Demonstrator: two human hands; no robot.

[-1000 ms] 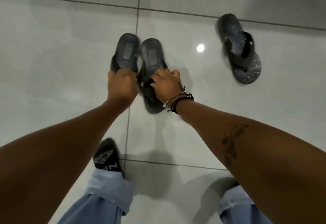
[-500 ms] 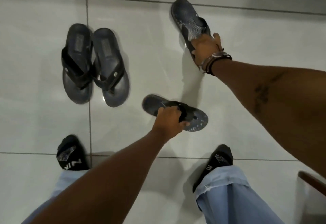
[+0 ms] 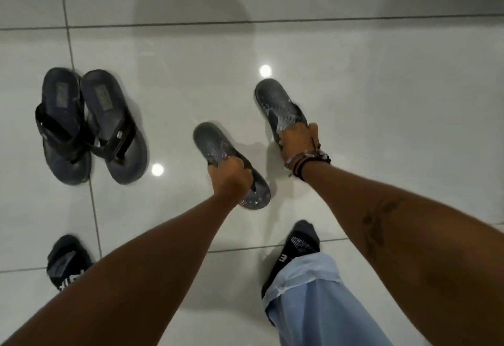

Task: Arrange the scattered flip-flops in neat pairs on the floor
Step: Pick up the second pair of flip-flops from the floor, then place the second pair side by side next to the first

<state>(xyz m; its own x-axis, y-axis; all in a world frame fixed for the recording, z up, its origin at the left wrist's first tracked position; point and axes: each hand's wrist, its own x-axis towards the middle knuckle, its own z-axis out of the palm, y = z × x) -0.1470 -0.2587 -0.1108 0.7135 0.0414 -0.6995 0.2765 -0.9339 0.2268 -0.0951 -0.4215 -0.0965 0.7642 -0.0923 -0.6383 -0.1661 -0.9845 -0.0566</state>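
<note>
While both arms reach down from the head camera, the scene reads as follows.

Head view, left hand (image 3: pixel 230 175): fingers curled tight around the strap of the near speckled flip-flop (image 3: pixel 215 145), knuckles up; the grip hides the strap itself.

Near speckled flip-flop: lies at an angle on the tiled floor (image 3: pixel 381 100), heel end toward the upper left, toe end showing below the fist; whether it is lifted or resting I cannot tell.

Right hand (image 3: pixel 297 139): fingers closed over the strap area of the far speckled flip-flop (image 3: pixel 275 103), thumb out to the right, dark and pale bracelets (image 3: pixel 308 160) at the wrist.

Far speckled flip-flop: up and to the right of the near one, near it but not touching, heel pointing away from the person.

Finished pair (image 3: pixel 90 124): two dark flip-flops at the left, side by side and touching along their inner edges, heels away, straps toward the person, well apart from both hands.

Feet: black socks (image 3: pixel 297 244) with white lettering, one at lower left, one under a pale blue trouser leg (image 3: pixel 313 304).

Floor: glossy pale tiles with two round light reflections.
</note>
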